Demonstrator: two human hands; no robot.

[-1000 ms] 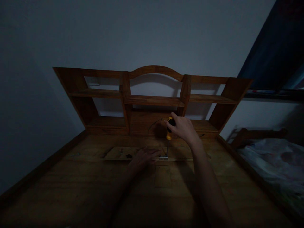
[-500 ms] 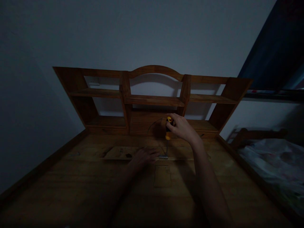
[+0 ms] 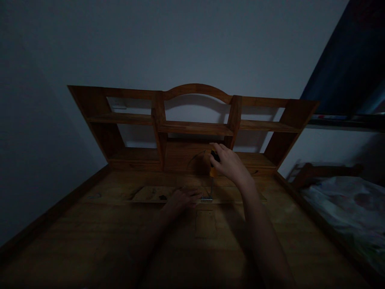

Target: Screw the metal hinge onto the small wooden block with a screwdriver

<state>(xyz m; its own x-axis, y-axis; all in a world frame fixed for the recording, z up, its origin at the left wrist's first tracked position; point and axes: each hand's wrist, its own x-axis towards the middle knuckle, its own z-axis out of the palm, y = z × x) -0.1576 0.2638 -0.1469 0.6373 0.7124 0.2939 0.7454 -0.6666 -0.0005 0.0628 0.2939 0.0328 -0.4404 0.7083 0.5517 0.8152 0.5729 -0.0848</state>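
My right hand (image 3: pixel 230 162) is closed around the yellow and black handle of a screwdriver (image 3: pixel 212 171). Its shaft stands nearly upright, with the tip down at a small metal hinge (image 3: pixel 206 199). The hinge sits at the front edge of a long thin wooden board (image 3: pixel 150 194) on the desk. My left hand (image 3: pixel 181 199) lies on that board, fingers stretched toward the hinge's left end. Dim light hides the exact contact of the tip and of the left fingertips.
A wooden shelf unit (image 3: pixel 195 127) stands at the back of the desk (image 3: pixel 120 237), against the wall. A thin rectangular piece (image 3: pixel 206 224) lies in front of the hinge. Plastic-wrapped goods (image 3: pixel 345 204) and a wooden frame (image 3: pixel 327 170) are off to the right.
My right hand has turned slightly around the screwdriver's handle, covering more of its yellow top. The left hand, board and hinge stay where they were.
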